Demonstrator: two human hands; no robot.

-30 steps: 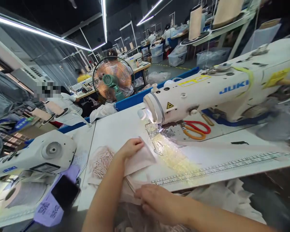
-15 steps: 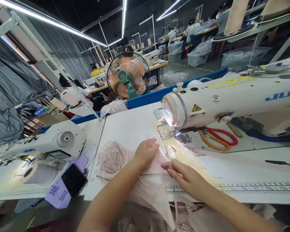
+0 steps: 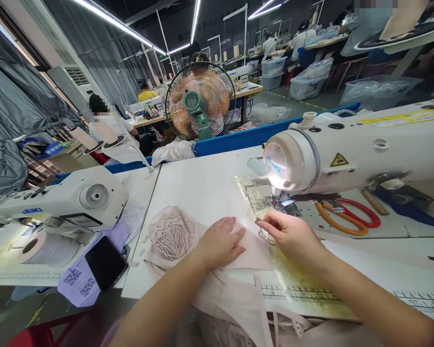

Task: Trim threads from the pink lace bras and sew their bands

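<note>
A pale pink bra-like garment with a patterned lace cup lies on the white sewing table, its lower part hanging over the front edge. My left hand rests flat on the plain fabric right of the cup, fingers apart. Beside the fabric's right edge, my right hand is closed in a pinch near the machine's plate. A small dark bit shows at those fingertips; what it is I cannot make out. The white sewing machine head stands just beyond, its lamp lit.
Orange-and-red-handled scissors lie under the machine arm. A printed ruler runs along the front edge. At left are a phone, a thread cone and another machine. A large fan stands behind; people sit farther back.
My right hand has moved up towards the machine's plate and closed into a pinch. My left hand has flattened, its fingers spreading on the fabric. The view has shifted slightly.
</note>
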